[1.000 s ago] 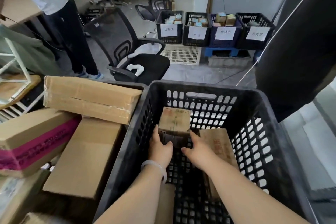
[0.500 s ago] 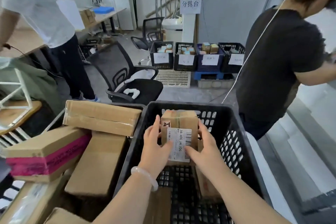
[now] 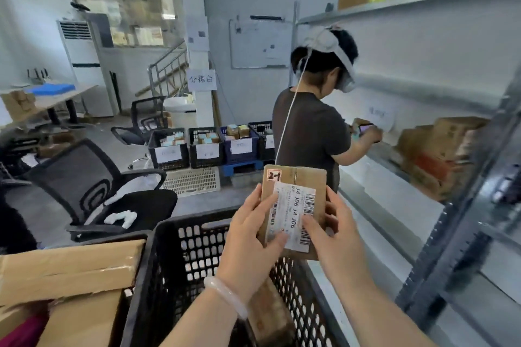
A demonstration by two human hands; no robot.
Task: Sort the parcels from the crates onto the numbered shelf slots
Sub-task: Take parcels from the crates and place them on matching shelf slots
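Cardboard parcel (image 3: 294, 177) marked J4-J06 is held in both grips, left hand (image 3: 248, 242) and right hand (image 3: 335, 239), at lower centre above the black crate (image 3: 166, 276). Label reading is judged underway; its shelf (image 3: 394, 200) slot, at right, must be located.

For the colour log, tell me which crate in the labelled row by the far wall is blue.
The third crate from the left; its three neighbours are black.

Both hands, left (image 3: 252, 236) and right (image 3: 332, 236), hold a labelled parcel (image 3: 293, 205) above the black crate (image 3: 180, 262).
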